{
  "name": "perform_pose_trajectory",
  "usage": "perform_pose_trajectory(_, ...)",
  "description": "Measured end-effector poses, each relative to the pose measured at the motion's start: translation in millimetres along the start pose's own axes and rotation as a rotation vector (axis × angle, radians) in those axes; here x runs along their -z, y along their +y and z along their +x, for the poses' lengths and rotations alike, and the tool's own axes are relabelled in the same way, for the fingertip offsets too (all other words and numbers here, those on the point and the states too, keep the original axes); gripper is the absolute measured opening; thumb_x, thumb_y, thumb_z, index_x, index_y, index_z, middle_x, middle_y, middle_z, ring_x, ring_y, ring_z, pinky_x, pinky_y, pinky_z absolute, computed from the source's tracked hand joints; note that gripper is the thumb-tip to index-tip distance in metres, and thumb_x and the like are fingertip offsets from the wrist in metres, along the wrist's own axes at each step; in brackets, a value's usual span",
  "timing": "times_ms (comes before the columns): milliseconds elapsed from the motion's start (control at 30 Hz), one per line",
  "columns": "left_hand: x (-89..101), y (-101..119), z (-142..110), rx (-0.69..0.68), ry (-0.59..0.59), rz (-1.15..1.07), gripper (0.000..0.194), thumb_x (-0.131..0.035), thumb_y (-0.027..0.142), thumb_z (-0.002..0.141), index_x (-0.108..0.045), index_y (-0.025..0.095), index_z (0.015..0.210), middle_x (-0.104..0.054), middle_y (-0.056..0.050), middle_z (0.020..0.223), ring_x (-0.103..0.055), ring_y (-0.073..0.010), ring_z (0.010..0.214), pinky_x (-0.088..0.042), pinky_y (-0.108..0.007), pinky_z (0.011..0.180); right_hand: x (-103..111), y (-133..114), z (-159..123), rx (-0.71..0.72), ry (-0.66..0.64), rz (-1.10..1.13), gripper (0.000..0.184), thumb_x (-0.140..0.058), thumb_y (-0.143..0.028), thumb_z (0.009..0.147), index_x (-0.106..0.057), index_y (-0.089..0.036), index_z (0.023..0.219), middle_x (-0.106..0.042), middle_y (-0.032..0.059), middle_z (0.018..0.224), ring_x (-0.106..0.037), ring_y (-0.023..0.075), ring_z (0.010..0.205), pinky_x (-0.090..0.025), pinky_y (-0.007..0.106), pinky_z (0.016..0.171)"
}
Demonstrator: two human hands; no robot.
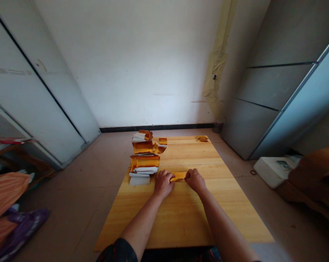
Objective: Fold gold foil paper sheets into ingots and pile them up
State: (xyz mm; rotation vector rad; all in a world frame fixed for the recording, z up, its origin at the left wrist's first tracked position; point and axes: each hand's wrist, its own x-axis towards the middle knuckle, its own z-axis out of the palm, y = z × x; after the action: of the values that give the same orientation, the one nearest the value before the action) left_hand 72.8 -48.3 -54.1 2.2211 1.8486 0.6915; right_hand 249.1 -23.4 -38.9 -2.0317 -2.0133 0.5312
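Observation:
Between my hands lies a small shiny amber film strip (178, 177), low over the wooden table. My left hand (163, 183) has its fingers closed on the strip's left end. At the right end, my right hand (195, 179) pinches the strip between thumb and fingers. Just left of my left hand sits a stack of amber film sheets (144, 163) with white backing paper (139, 180) along its near side. Behind that stack are more curled amber sheets (142, 147) and a loose bent amber piece (160, 148).
Small amber scraps (202, 139) lie at the table's far right corner. The wooden table (180, 218) stands before a white wall (153, 65). A grey cabinet (251, 109) and a white box (272, 171) are on the right; bags (22, 225) lie on the left.

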Motion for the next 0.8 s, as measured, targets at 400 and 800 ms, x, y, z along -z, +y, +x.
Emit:
perform_pose_trajectory(400, 7.2, 3, -9, -0.103, -0.001, -0.042, 0.006, -0.06, 0.024, 0.074, -0.065, 0.022, 0.072, -0.061, -0.003, 0.084, -0.053, -0.0186, 0.09, -0.037, -0.031, 0.079, -3, 9, -16, 0.2, -0.002, 0.055, 0.004, -0.058, -0.016, 0.069, -0.062, -0.018, 0.071, -0.056, 0.0021, 0.082, -0.054, 0.0116, 0.074, -0.035, 0.019, 0.066)
perform_pose_trajectory(800, -0.1, 0, -8, -0.041, 0.066, -0.097, 0.015, -0.061, 0.015, 0.069, -0.06, 0.022, 0.083, -0.06, -0.003, 0.089, -0.053, -0.0192, 0.092, -0.041, -0.032, 0.083, -11, 10, -21, 0.079, 0.107, 0.203, 0.055, -0.05, -0.006, 0.066, -0.043, -0.02, 0.118, -0.062, -0.0027, 0.077, -0.057, 0.0126, 0.066, -0.034, 0.02, 0.058)
